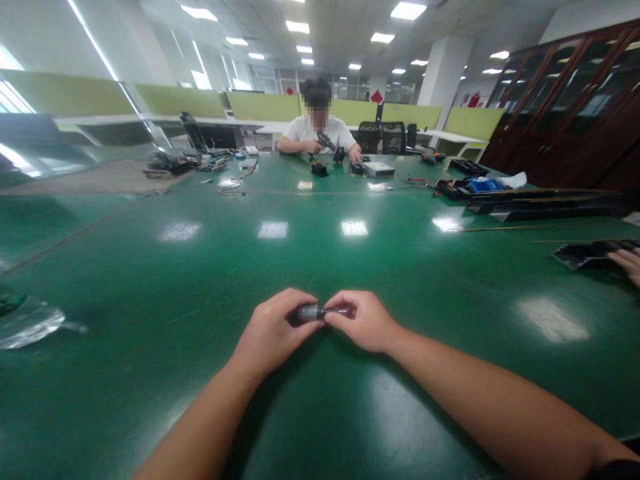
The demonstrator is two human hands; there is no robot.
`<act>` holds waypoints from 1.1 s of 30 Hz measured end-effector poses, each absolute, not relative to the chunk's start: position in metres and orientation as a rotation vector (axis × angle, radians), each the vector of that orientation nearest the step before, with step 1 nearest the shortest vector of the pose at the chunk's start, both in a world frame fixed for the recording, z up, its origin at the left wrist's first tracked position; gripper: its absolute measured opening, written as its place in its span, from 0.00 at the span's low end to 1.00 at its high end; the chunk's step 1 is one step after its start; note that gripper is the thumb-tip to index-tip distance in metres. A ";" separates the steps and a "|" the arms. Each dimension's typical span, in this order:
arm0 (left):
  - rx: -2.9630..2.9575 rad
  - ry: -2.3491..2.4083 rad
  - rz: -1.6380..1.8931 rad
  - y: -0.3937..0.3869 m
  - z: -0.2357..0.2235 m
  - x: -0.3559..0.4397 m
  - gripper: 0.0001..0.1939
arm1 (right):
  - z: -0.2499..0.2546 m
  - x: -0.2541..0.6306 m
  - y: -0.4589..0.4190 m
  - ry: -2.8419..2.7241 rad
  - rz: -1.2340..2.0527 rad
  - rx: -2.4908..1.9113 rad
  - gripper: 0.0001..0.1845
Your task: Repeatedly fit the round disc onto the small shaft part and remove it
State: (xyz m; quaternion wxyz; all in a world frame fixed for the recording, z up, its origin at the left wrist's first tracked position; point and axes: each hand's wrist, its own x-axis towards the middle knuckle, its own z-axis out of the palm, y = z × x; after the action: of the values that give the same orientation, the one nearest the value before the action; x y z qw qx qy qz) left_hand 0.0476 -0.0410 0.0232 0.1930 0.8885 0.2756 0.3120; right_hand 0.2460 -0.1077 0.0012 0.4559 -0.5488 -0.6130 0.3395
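Note:
Just above the green table, my left hand point(277, 327) is closed around a small grey cylinder point(311, 312) with a dark end. From the cylinder's right end a thin dark rod point(340, 311) runs in line with it, and its ridged surface looks like a drill bit, though it is too small to be sure. My right hand point(363, 320) pinches this rod between thumb and fingers close to the cylinder. The two hands nearly touch at the fingertips. Part of the cylinder is hidden by my left fingers.
Across the green table point(225, 260) sits a person point(320, 127) holding a power drill point(326, 141). Electronics parts point(210, 160) lie at the far left. Dark metal profiles point(545, 203) lie right, near another person's hand point(627, 263). A clear plastic object point(35, 323) is at left.

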 end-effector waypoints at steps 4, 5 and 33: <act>2.489 0.777 0.882 -0.041 0.024 0.047 0.10 | 0.000 0.246 -0.107 -1.494 0.853 -1.358 0.09; 2.487 0.776 0.885 -0.041 0.024 0.047 0.10 | 0.000 0.246 -0.107 -1.493 0.855 -1.363 0.09; 2.461 0.835 0.952 -0.034 0.028 0.039 0.11 | -0.001 0.246 -0.105 -1.392 0.865 -1.405 0.10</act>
State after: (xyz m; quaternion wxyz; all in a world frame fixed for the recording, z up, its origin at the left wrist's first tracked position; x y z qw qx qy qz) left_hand 0.0395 -0.0335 0.0275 0.1858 0.8737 0.2964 0.3381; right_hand 0.2457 -0.1051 -0.0007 0.4721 -0.5737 -0.5684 0.3534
